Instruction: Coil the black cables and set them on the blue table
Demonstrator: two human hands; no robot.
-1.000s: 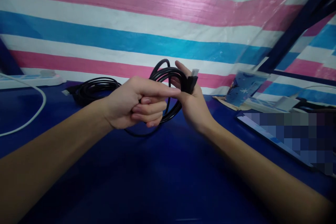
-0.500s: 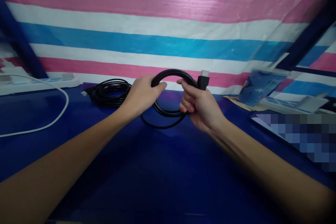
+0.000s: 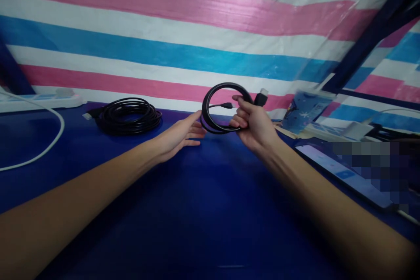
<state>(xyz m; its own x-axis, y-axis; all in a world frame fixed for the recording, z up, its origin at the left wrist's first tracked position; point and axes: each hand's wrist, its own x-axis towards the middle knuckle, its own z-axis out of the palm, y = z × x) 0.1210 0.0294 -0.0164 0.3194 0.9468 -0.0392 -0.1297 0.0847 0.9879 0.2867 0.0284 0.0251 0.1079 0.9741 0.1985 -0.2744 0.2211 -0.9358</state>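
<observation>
My right hand (image 3: 254, 124) is closed around one side of a coiled black cable (image 3: 206, 111) and holds it up above the blue table. One plug (image 3: 261, 97) of that cable, with a pale tip, sticks up behind the hand. The other, smaller connector (image 3: 227, 105) shows inside the loop. At the left edge of the coil is my left hand (image 3: 183, 133), open, its fingers stretched out; whether its fingertips touch the cable I cannot tell. A second black cable coil (image 3: 129, 118) lies on the table to the left, its plug (image 3: 89, 114) pointing left.
A white power strip (image 3: 42, 101) and a white cord (image 3: 55, 148) lie on the left. On the right are a blue printed packet (image 3: 303, 113), a white adapter (image 3: 357, 130) and a phone-like device (image 3: 344, 175), partly pixelated. Behind hangs a striped sheet (image 3: 164, 52).
My left hand has let go of the coil and opened, moving lower. The loose cable end now shows inside the loop. The view has tilted and shifted right.
</observation>
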